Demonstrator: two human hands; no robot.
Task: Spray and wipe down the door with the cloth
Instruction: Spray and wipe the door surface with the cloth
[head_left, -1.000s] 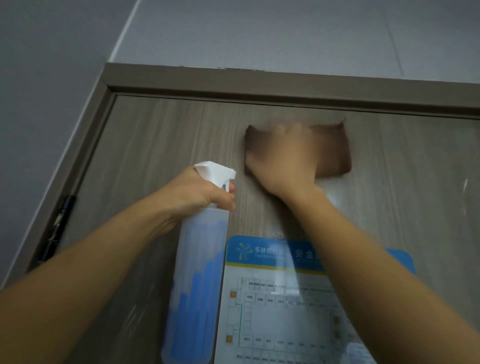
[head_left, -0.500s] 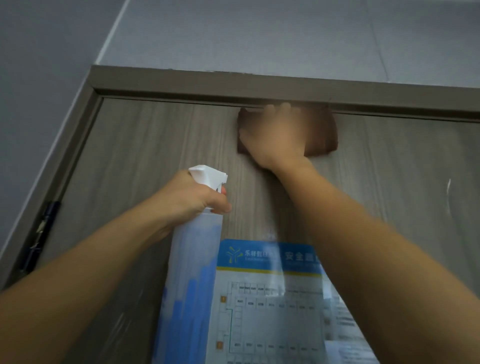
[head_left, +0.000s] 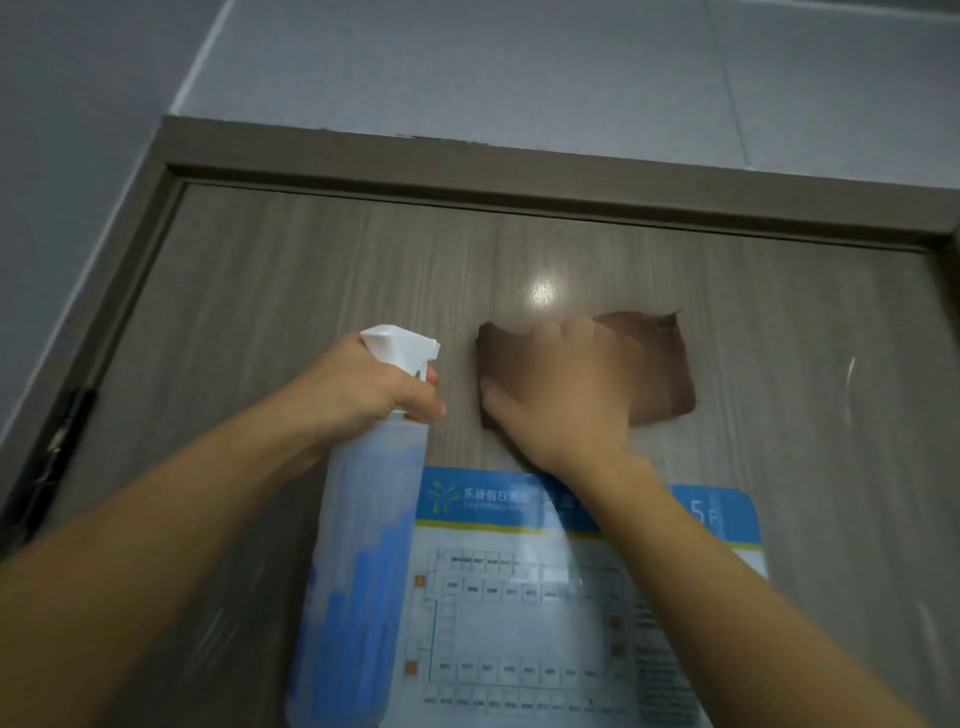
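The right hand (head_left: 563, 395) presses the brown cloth (head_left: 657, 364) flat against the door (head_left: 291, 291), just above the floor-plan sign (head_left: 519, 597). The left hand (head_left: 358, 395) grips the spray bottle (head_left: 358, 545), fingers curled round its neck. Risk: cloth catching the sign's top edge and lifting it.

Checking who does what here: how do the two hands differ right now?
The left hand curls round the spray bottle neck, clear of the door; the right hand lies flat, pressing the brown cloth against it. The left looks sharp, the right blurred. Both are bare.
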